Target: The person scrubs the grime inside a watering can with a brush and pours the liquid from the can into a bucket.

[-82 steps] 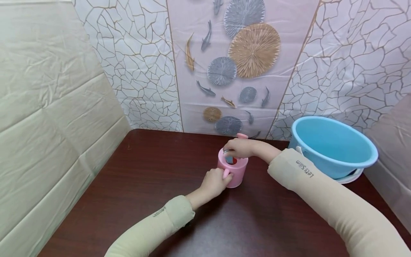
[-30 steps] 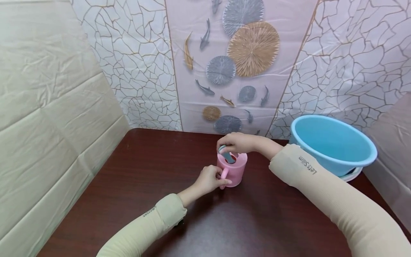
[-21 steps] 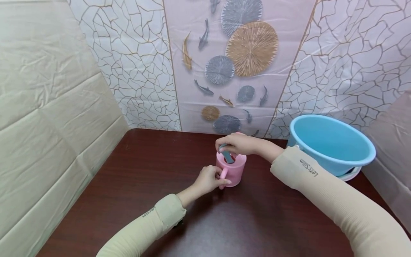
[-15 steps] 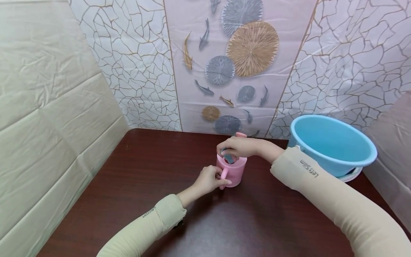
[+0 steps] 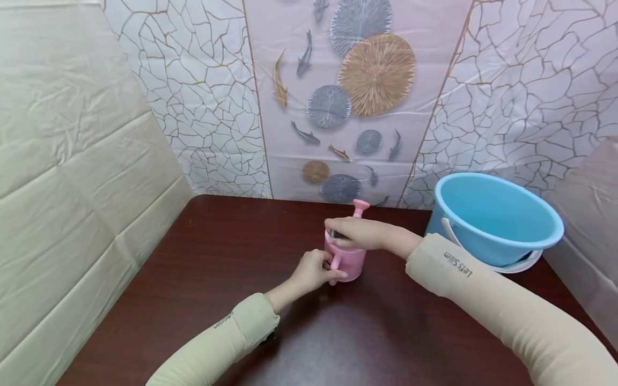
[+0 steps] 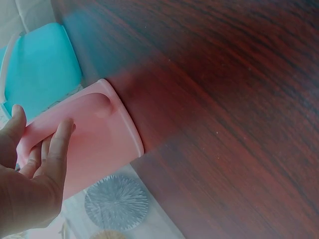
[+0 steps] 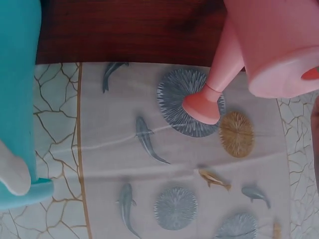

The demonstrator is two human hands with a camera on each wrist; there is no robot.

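We find the pink watering can (image 5: 351, 264) upright on the dark wood table (image 5: 241, 236), near the far edge and right of its middle. Its spout rose (image 5: 361, 204) points away from the person. The right wrist view shows a patch of red (image 7: 311, 74) in the can's top opening; we cannot tell what it belongs to.

We note the left hand (image 5: 311, 271) at the can's handle (image 5: 336, 261) — thumb on one side, fingers on the other, pinching it between them. The right hand (image 5: 359, 231) lies over the top of the can, its thumb and fingers closed about a grey-blue item (image 5: 333, 234). Only a sliver of that item shows, so we cannot tell its full shape.

Both forearms wear pale sleeves (image 5: 449, 262), with dark lettering. To the right, well apart from the can, we record a light blue bucket (image 5: 465, 238), upright at the table's far right corner, its white bail (image 5: 449, 233) hanging down. Behind the table we see a wall covering (image 5: 212, 80) with crackle lines, fish and round leaf shapes; cream cloth (image 5: 72, 134) covers the left side.
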